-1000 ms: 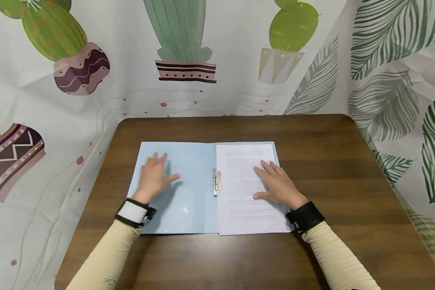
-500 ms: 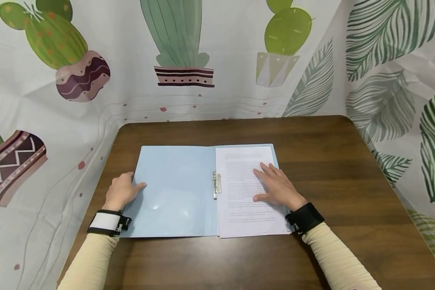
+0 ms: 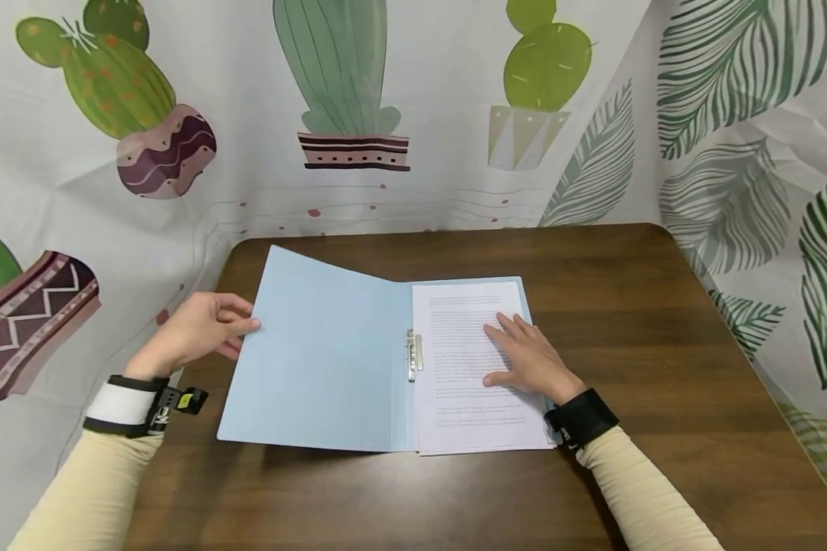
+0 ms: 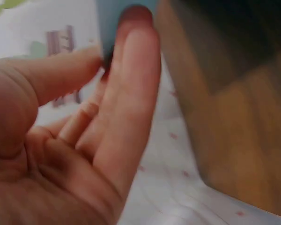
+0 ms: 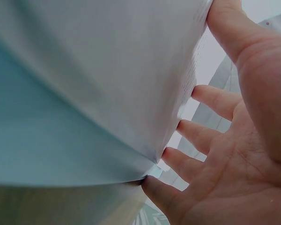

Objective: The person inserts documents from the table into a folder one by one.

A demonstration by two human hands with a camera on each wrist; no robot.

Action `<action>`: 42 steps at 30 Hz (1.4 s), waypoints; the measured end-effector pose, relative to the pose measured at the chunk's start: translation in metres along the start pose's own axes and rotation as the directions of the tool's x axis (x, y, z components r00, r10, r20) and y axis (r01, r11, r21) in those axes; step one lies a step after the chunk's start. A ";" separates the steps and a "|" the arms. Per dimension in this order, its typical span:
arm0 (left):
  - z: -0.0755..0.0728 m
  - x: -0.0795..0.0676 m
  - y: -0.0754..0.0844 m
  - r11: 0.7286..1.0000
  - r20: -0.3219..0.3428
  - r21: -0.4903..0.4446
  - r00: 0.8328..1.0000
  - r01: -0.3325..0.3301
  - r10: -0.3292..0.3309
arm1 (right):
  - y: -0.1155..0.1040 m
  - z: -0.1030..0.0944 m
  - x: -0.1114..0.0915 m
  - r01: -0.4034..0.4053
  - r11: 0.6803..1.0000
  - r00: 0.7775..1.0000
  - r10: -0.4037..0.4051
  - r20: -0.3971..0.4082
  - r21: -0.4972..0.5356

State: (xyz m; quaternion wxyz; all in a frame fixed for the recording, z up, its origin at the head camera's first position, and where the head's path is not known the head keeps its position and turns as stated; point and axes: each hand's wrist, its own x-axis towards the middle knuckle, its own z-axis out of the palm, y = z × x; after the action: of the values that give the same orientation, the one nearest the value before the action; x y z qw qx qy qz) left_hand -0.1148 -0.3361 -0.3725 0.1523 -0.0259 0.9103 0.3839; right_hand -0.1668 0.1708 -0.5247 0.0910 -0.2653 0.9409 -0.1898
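Observation:
A light blue folder (image 3: 317, 360) lies spread on the table, its left cover tilted up off the wood. At that cover's outer edge my left hand (image 3: 196, 329) pinches it between thumb and fingers; the left wrist view shows the blue edge (image 4: 107, 28) between them. Printed white sheets (image 3: 465, 413) lie on the folder's right side, beside a metal clip (image 3: 410, 356) at the spine. My right hand (image 3: 527, 356) rests on the sheets with fingers spread. In the right wrist view its fingertips touch the paper (image 5: 131, 70).
The brown wooden table (image 3: 627, 321) has rounded corners and extends around the folder. Behind it and along the sides hangs a white cloth (image 3: 448, 92) printed with cacti and leaves.
My left hand has moved left from over the cover to its outer edge, taken hold of it and lifted it. My right hand has stayed on the sheets.

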 end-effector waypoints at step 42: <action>0.264 0.075 0.116 0.720 0.109 0.317 0.778 -0.617 0.618 | 0.056 -0.067 -0.039 -0.028 0.931 0.635 0.298 -0.713 0.364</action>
State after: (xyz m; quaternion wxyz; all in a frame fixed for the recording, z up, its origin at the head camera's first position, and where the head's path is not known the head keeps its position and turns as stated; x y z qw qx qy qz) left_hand -0.1373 -0.0627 -0.4885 0.0157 0.3041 0.9186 0.2517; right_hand -0.1785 0.2561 -0.4837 -0.2516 -0.0557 0.8685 -0.4234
